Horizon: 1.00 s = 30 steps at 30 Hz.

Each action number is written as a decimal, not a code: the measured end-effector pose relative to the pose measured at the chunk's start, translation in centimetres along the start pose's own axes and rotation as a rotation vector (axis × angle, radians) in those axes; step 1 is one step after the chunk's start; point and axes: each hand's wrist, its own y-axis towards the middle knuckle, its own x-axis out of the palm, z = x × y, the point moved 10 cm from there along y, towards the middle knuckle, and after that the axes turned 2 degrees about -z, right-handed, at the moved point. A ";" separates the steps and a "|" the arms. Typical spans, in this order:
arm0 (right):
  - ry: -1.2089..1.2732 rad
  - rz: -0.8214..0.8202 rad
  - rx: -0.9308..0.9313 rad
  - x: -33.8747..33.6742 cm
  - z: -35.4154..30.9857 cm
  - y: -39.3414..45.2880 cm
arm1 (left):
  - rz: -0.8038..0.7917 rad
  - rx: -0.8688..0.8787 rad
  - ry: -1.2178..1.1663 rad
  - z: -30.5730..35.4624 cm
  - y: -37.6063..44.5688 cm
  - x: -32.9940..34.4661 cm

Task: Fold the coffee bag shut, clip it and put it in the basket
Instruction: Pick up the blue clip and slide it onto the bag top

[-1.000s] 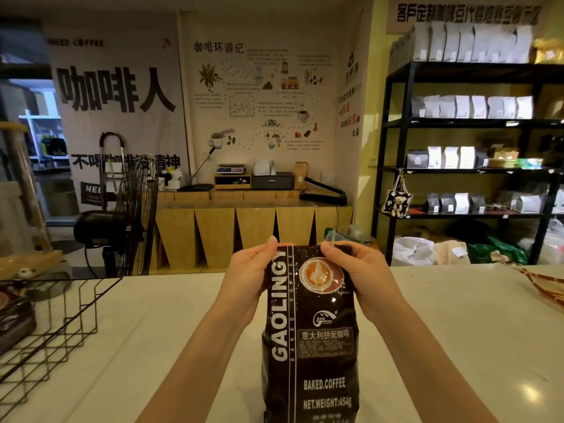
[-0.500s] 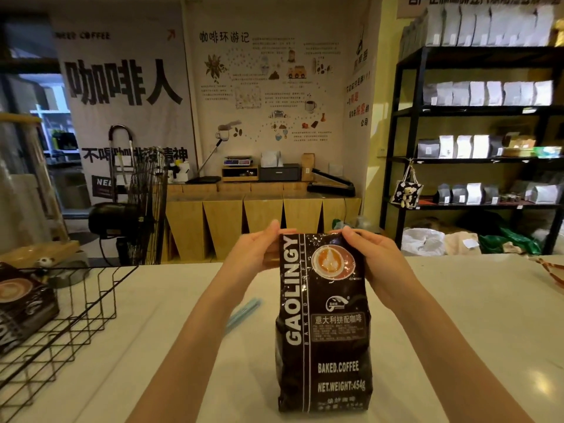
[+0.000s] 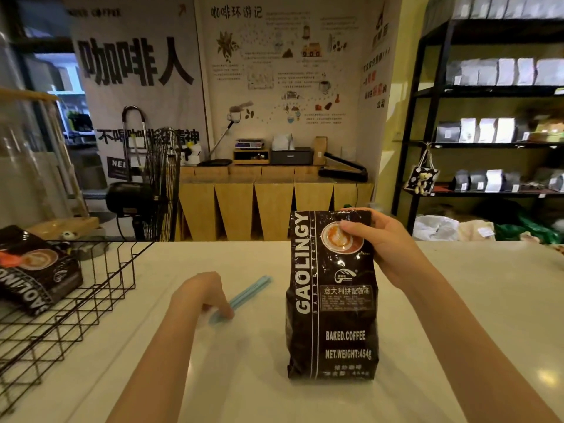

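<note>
A black coffee bag [image 3: 332, 303] with white lettering stands upright on the white counter, its top folded over. My right hand [image 3: 381, 242] grips that folded top from the right, thumb pressed on the front. A long light-blue clip [image 3: 247, 293] lies flat on the counter left of the bag. My left hand [image 3: 201, 296] is down at the clip's near end, fingertips touching it; I cannot tell whether it grips it. A black wire basket [image 3: 91, 288] sits at the left edge of the counter.
Another black coffee bag [image 3: 33, 270] lies inside the basket. Beyond the counter [image 3: 473, 300] stand a black fan [image 3: 152, 184], a wooden bench with equipment, and black shelves [image 3: 488, 117] of pouches at the right.
My left hand has let go of the bag's top and dropped down left to the blue clip. My right hand now holds the folded top alone.
</note>
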 end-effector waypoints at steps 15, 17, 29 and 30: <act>0.012 0.039 -0.006 -0.5 0.2 0.1 | 0.253 0.304 -0.561 3.0 -4.1 -6.7; 0.010 0.056 -0.014 -0.8 0.3 0.1 | 0.221 0.401 -0.751 3.6 -5.4 -7.4; 0.005 0.108 -0.046 -1.3 0.6 0.1 | -0.071 0.507 -1.392 4.5 -5.1 -6.0; 0.005 0.116 -0.051 -1.3 0.6 0.1 | -0.085 0.522 -1.357 4.7 -5.3 -5.9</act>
